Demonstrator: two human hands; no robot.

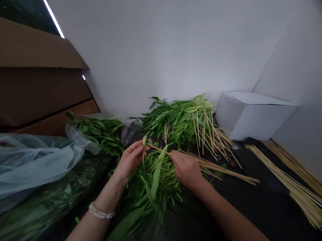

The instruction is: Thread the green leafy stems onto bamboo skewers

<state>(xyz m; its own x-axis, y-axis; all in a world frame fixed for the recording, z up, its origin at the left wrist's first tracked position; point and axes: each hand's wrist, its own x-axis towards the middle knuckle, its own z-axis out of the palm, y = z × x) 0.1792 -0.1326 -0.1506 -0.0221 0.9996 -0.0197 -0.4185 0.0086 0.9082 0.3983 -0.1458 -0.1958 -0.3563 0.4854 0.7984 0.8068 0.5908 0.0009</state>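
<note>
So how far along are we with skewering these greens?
Done, it seems: a pile of greens with skewers through it lies by the wall. In hand: the left hand pinches a green stem, the right hand grips a few skewers over loose greens. Left: a bundle of bare skewers at the right and more greens in the plastic bags at the left. Looks well short of finished.

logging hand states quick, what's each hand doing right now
Left hand: closed, pinching a green stem.
Right hand: closed on bamboo skewers.
</note>
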